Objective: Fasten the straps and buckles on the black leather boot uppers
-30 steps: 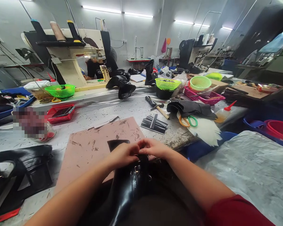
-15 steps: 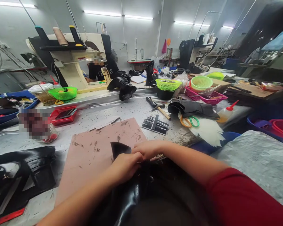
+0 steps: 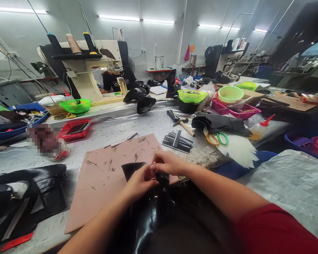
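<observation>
A glossy black leather boot upper (image 3: 148, 218) lies against my body at the table's near edge, its flared end over a pink cutting board (image 3: 100, 190). My left hand (image 3: 141, 181) is closed on the leather near a small metal buckle or ring. From the other side my right hand (image 3: 167, 163) pinches the same edge, its fingertips meeting the left ones. What lies between the fingertips is too small to make out. More black boot parts (image 3: 47, 187) with straps rest at the left.
Beyond the board are stacked black strips (image 3: 177, 141), a hammer (image 3: 185, 125), orange-and-green-handled scissors (image 3: 217, 138) and a glue bottle (image 3: 262, 127). A red tray (image 3: 74, 130) stands to the left. Across the table, a person (image 3: 112, 81) sits behind a sewing machine (image 3: 82, 74).
My right hand has risen slightly and its fingers have bent into a pinch. The left hand has turned a little, showing its fingertips. The view has shifted slightly left.
</observation>
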Action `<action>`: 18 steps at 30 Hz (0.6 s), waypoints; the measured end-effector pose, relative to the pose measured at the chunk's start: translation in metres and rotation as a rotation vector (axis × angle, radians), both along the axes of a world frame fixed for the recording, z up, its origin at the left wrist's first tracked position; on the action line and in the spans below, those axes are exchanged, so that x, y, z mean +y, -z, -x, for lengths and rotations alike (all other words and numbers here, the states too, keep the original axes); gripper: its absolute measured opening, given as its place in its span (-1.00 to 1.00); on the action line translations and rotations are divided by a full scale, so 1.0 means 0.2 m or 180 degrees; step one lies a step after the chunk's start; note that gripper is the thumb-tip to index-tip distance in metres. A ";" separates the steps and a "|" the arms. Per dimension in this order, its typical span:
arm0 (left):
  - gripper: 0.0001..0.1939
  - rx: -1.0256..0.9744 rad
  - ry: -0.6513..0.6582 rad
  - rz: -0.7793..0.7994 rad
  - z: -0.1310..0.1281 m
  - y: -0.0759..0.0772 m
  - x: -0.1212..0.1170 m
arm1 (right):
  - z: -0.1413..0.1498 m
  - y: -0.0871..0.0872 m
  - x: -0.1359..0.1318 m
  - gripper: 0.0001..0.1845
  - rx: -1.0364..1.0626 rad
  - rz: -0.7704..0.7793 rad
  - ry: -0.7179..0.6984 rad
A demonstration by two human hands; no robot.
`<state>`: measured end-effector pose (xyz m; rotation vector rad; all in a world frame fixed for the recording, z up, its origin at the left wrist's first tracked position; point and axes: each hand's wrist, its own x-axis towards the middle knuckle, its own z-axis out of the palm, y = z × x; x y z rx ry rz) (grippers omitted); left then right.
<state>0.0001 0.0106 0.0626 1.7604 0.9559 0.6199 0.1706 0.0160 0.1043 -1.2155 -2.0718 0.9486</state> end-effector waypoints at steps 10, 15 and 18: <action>-0.93 0.0292 0.0151 -0.0493 0.01 -0.02 -0.03 | -0.05 0.20 -0.13 -0.68 0.2004 0.1460 0.0661; -0.93 0.0268 0.0092 -0.0601 0.02 0.00 -0.04 | 0.03 0.22 -0.17 -0.66 0.1905 0.1208 0.1234; -0.94 0.0209 0.0062 -0.0486 0.02 0.01 -0.04 | 0.02 0.20 -0.18 -0.66 0.1748 0.1350 0.1068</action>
